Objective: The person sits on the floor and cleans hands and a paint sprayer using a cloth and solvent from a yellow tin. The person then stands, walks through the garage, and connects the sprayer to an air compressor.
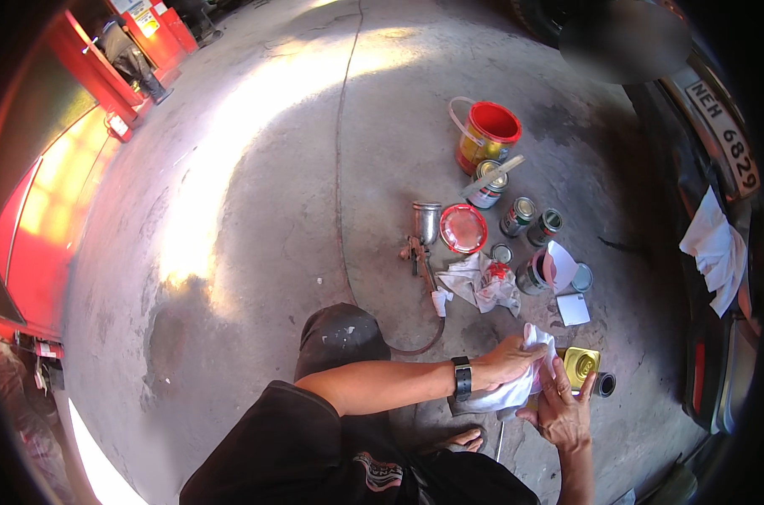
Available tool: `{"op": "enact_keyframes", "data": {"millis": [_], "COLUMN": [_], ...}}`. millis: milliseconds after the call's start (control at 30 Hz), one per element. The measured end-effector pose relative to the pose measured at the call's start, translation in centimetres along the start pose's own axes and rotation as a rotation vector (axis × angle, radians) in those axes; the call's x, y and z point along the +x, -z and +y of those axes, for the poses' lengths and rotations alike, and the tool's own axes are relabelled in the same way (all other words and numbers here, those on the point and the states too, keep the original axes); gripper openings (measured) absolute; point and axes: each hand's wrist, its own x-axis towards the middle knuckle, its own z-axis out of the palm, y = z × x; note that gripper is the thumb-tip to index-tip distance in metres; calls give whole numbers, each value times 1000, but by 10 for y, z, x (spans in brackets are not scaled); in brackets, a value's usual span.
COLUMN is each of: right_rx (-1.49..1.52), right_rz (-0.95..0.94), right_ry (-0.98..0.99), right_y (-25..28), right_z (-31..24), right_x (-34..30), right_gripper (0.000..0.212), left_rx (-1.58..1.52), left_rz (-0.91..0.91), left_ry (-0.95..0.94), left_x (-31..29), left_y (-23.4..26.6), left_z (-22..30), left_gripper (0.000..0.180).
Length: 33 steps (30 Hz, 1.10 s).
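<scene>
My left hand (508, 362), with a black watch on its wrist, is closed around a bunched white cloth (506, 396). The cloth stands up past the fingers and hangs down below the hand. Close against it on the right is my right hand (560, 408), fingers stretched and apart, their tips by the cloth. A square gold tin (582, 364) sits just beyond the right fingers, partly covered by them. Beside it lies a small dark round can (605, 385). Whether anything thin lies under the right palm is hidden.
Ahead stand a red-and-gold bucket (493, 126), a can with a stick across it (488, 183), small cans (518, 217), a red-rimmed lid (463, 229) and stained rags (487, 282). A hose runs from a spray gun (420, 244). A car bumper (693, 168) borders the right.
</scene>
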Motion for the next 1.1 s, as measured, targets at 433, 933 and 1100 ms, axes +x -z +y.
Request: {"op": "enact_keyframes", "data": {"millis": [433, 933, 1100], "right_rx": [-26, 144, -124], "right_rz": [-55, -108, -29], "right_ry": [33, -160, -7], "right_y": [6, 19, 13], "right_z": [-4, 9, 2], "right_x": [2, -19, -9], "right_gripper": [69, 62, 63], "left_rx": [321, 76, 125], "left_rz": [36, -306, -193], "left_ry": [-280, -184, -240], "left_x": [0, -7, -4], "left_y": [2, -3, -1], "left_z": [-2, 29, 10], "left_gripper": [26, 27, 28]}}
